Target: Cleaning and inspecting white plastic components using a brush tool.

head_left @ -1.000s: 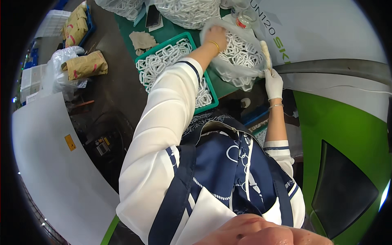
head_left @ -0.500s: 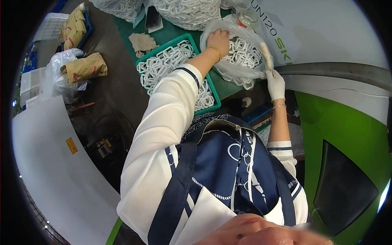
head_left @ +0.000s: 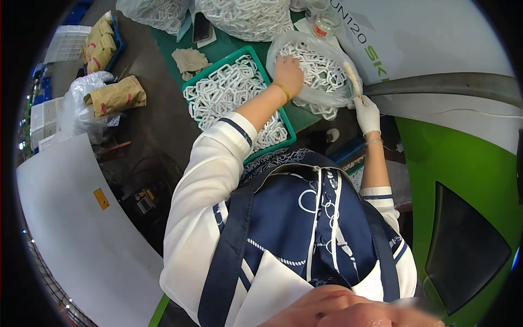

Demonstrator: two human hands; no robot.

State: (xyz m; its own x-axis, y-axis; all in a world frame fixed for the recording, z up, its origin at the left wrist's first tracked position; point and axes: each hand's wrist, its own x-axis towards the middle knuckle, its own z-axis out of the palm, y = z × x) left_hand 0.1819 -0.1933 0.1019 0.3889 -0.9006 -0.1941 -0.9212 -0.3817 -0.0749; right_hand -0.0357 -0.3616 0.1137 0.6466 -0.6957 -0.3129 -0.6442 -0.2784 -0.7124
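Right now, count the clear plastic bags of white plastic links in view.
3: an upper-left bag, a larger bag right of it, and an open bag between the bare left hand and white-gloved right hand. Others may be hidden.

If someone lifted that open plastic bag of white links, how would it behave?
The bag would probably be floppy, since its thin, see-through rim creases and folds. The white links lie loosely jumbled inside, so they would likely shift, and some might spill through the wide-open top.
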